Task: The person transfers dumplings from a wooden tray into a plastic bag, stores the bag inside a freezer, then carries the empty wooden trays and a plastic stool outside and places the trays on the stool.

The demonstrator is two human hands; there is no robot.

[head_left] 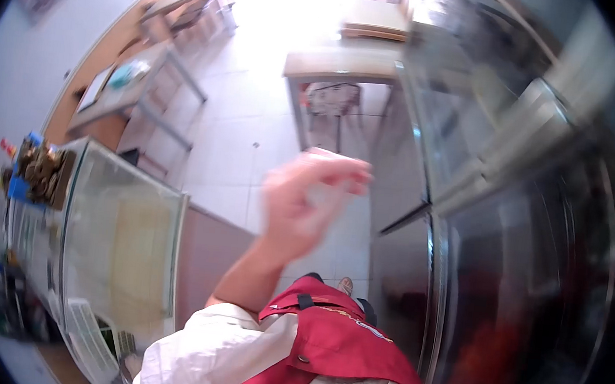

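Note:
My left hand [306, 195] is raised in front of my body, over the tiled floor. Its fingers bend toward the right and are smeared by motion, so whether they hold anything cannot be made out. A white sleeve [201, 337] ends near the elbow, and the forearm is bare. Below the hand is a red apron [352, 341] with a black clip and some lettering. My right hand does not show.
A glass-topped case [123, 226] stands at left, with a dark figurine [44, 170] on a blue base. Tall metal-framed glass doors [514, 271] line the right. Ahead are a table [346, 64], a stool [333, 98] and a side table [127, 104].

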